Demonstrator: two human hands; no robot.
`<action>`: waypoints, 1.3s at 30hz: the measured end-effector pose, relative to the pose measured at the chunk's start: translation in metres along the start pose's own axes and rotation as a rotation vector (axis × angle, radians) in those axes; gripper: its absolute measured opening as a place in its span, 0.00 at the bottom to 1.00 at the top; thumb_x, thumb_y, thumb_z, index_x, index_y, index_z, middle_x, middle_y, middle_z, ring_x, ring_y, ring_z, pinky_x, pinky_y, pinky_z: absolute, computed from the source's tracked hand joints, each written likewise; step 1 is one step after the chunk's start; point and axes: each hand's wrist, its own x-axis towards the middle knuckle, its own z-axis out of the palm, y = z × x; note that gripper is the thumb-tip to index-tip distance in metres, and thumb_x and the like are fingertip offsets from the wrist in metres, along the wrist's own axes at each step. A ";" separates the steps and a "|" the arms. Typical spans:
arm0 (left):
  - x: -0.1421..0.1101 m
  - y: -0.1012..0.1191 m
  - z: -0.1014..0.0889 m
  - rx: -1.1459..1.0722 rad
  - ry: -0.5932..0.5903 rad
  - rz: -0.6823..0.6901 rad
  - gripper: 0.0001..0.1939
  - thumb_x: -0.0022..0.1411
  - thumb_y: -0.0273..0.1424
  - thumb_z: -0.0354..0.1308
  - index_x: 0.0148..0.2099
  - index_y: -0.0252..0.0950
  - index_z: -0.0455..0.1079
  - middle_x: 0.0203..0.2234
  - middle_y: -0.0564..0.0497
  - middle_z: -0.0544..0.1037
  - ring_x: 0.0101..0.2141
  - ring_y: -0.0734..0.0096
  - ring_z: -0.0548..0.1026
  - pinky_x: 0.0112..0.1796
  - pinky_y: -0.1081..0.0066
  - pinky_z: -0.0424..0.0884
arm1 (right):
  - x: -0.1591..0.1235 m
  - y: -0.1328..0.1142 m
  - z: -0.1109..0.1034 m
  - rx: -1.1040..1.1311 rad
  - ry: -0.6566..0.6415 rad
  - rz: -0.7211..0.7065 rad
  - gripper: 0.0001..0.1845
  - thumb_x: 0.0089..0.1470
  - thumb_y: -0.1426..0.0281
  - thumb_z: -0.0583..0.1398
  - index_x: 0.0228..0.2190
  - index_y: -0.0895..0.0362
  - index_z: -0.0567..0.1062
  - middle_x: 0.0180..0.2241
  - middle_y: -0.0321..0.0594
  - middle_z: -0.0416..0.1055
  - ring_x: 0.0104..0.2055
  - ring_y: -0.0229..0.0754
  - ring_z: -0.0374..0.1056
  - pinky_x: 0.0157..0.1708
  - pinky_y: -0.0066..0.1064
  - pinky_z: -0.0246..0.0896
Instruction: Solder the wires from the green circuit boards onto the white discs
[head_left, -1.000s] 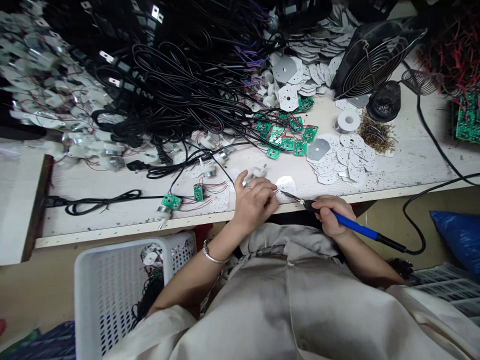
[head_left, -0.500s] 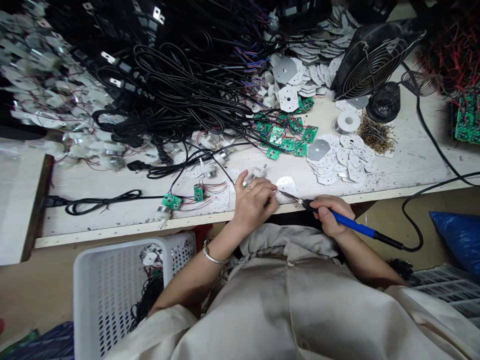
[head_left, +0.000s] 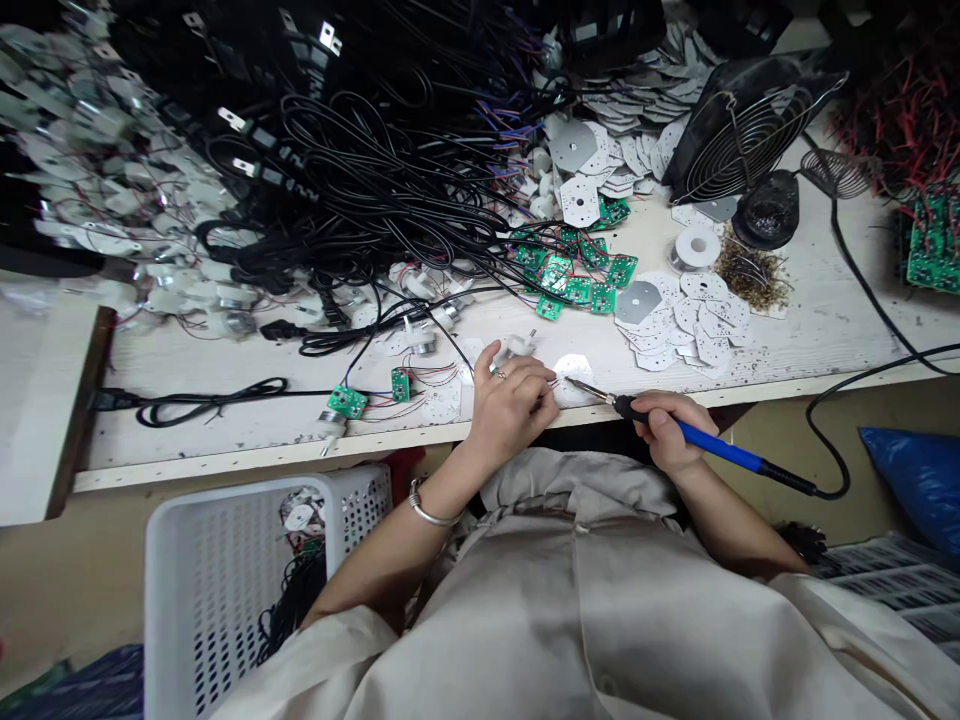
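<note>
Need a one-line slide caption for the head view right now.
Right hand holding a blue soldering iron over a small white board, left hand close beside it.

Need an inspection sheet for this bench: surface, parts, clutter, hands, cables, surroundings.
Surface: pale bench, specked.
Job's things: blue soldering iron, tip at a white board; contact unclear.
Clutter: white board pile, green circuit boards, white spool.
Hands: left hand at thin wires, hold unclear; right hand gripping the iron.
Cables: black cables heaped at back; iron's cord looping at right.
Surroundings: white basket by the left arm; blue bag at right.
</note>
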 end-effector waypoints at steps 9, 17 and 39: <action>0.000 -0.001 -0.003 -0.009 0.027 0.048 0.07 0.60 0.25 0.57 0.31 0.40 0.64 0.33 0.58 0.82 0.39 0.70 0.80 0.62 0.53 0.52 | -0.004 -0.001 0.001 0.028 0.088 0.073 0.17 0.59 0.56 0.57 0.31 0.53 0.79 0.18 0.33 0.71 0.15 0.37 0.64 0.17 0.31 0.64; 0.006 -0.008 -0.006 -0.005 0.086 0.153 0.06 0.60 0.24 0.61 0.35 0.41 0.68 0.34 0.55 0.83 0.41 0.63 0.80 0.62 0.51 0.54 | 0.057 0.017 -0.066 -0.088 0.763 0.077 0.15 0.59 0.57 0.55 0.31 0.54 0.73 0.14 0.27 0.59 0.11 0.33 0.55 0.09 0.26 0.46; 0.009 -0.006 -0.010 0.219 0.095 0.302 0.08 0.59 0.25 0.65 0.39 0.39 0.70 0.25 0.54 0.75 0.30 0.65 0.73 0.40 0.62 0.64 | 0.075 0.036 -0.090 -0.221 0.691 0.262 0.19 0.59 0.55 0.57 0.38 0.58 0.75 0.18 0.28 0.69 0.14 0.31 0.60 0.16 0.25 0.56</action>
